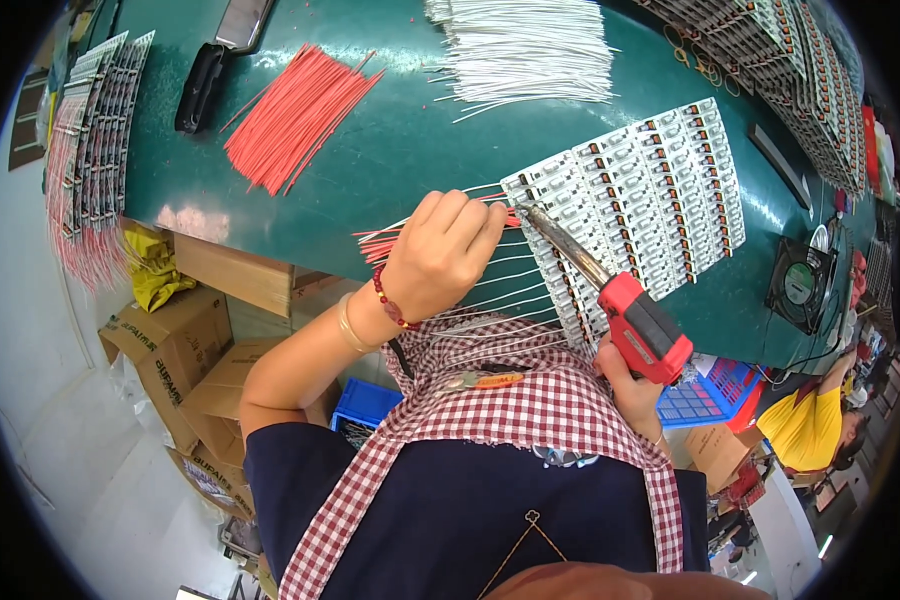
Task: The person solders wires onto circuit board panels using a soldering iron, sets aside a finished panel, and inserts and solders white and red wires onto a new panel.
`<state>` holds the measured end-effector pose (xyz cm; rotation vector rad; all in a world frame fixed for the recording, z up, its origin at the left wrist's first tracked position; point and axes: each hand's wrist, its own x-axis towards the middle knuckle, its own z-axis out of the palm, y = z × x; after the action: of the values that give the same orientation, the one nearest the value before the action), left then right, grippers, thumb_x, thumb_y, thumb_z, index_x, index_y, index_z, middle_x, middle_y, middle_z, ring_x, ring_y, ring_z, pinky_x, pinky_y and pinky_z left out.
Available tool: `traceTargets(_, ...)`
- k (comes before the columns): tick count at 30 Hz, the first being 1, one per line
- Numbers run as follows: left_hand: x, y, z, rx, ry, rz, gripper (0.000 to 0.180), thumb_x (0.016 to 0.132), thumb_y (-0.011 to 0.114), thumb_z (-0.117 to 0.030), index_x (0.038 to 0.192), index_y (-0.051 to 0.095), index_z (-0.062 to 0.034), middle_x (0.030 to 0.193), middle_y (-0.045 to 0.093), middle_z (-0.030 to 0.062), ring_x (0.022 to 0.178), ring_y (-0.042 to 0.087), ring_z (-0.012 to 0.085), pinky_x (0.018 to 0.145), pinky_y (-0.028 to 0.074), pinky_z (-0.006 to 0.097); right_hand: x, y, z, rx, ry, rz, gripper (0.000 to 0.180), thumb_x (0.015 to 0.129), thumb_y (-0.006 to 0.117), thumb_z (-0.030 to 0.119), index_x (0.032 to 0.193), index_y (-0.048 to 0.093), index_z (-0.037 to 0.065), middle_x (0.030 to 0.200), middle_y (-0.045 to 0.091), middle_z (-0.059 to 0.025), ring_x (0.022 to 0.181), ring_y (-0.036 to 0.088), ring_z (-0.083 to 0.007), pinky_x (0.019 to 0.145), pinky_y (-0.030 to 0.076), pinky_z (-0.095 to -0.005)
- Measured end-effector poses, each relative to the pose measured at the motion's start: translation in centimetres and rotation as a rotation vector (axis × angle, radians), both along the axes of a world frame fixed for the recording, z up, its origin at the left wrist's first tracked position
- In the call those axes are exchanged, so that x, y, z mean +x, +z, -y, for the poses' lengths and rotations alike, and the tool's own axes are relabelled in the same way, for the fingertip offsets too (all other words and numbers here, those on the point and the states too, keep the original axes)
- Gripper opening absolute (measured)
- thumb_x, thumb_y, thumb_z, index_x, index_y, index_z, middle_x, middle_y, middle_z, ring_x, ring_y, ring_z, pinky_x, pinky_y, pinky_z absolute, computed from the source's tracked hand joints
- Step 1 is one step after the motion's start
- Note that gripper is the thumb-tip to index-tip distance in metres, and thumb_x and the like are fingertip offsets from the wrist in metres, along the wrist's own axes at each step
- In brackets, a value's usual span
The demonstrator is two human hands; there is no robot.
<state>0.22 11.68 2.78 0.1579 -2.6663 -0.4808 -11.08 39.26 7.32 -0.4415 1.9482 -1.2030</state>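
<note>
A panel of white circuit boards (635,195) lies on the green table in front of me, with white wires (505,275) trailing from its left edge. My left hand (440,250) is closed at that edge, pinching red wires (375,245) whose ends stick out on both sides of the fingers. In my right hand (630,392) is a red and black soldering gun (638,325). Its metal tip meets the panel's upper left corner, close to the red wire ends and my left fingertips. Whether the tip touches a wire is too small to tell.
Loose red wires (300,118) and white wires (530,55) lie in piles at the back. Stacked board panels (800,80) stand far right, wired panels (95,140) far left. A black fan (802,278) sits at right. Cardboard boxes (175,350) are below left; a person in yellow (805,425) is beyond.
</note>
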Motion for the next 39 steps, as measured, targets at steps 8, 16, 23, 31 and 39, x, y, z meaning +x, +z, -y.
traceTargets(8, 0.05, 0.01, -0.05, -0.009, 0.002, 0.004, 0.031, 0.073, 0.063, -0.004, 0.103, 0.065, 0.0042, 0.086, 0.058, 0.0081, 0.071, 0.052, 0.0209, 0.063, 0.042, 0.032, 0.02, 0.61, -0.01, -0.008, -0.047, 0.052, 0.016, 0.087, 0.070, 0.006, 0.101, 0.067, 0.001, 0.091, 0.068, -0.0051, 0.082, 0.063, -0.0134, 0.072, 0.050, -0.0299)
traceTargets(16, 0.14, 0.06, 0.05, -0.024, 0.008, -0.017, 0.030, 0.073, 0.064, -0.005, 0.103, 0.066, 0.0024, 0.089, 0.060, 0.0070, 0.070, 0.052, 0.0197, 0.062, 0.042, 0.031, -0.07, 0.32, -0.17, -0.003, -0.038, 0.042, 0.016, 0.086, 0.071, 0.007, 0.100, 0.067, 0.001, 0.090, 0.068, -0.0049, 0.081, 0.063, -0.0134, 0.071, 0.050, -0.0297)
traceTargets(23, 0.13, 0.00, 0.06, -0.017, 0.010, -0.034, 0.030, 0.074, 0.064, -0.004, 0.103, 0.066, 0.0023, 0.088, 0.060, 0.0070, 0.070, 0.052, 0.0196, 0.062, 0.042, 0.031, -0.01, -0.01, -0.21, -0.006, 0.022, 0.005, 0.023, 0.087, 0.073, 0.009, 0.108, 0.067, 0.002, 0.096, 0.068, -0.0063, 0.086, 0.064, -0.0162, 0.074, 0.051, -0.0310)
traceTargets(31, 0.09, 0.00, 0.03, -0.002, 0.002, -0.018, 0.030, 0.074, 0.063, -0.004, 0.103, 0.066, 0.0036, 0.087, 0.060, 0.0076, 0.071, 0.053, 0.0203, 0.063, 0.043, 0.032, -0.11, 0.17, -0.34, 0.009, 0.063, -0.045, 0.019, 0.086, 0.072, 0.007, 0.103, 0.067, 0.001, 0.092, 0.068, -0.0071, 0.082, 0.064, -0.0160, 0.071, 0.051, -0.0311)
traceTargets(39, 0.22, 0.08, -0.04, -0.011, 0.013, 0.014, 0.031, 0.073, 0.063, -0.005, 0.103, 0.066, 0.0033, 0.088, 0.060, 0.0082, 0.072, 0.054, 0.0209, 0.064, 0.044, 0.032, 0.17, 0.30, -0.20, 0.017, 0.016, -0.048, 0.018, 0.086, 0.071, 0.007, 0.103, 0.067, 0.002, 0.092, 0.068, -0.0067, 0.082, 0.064, -0.0156, 0.071, 0.051, -0.0319)
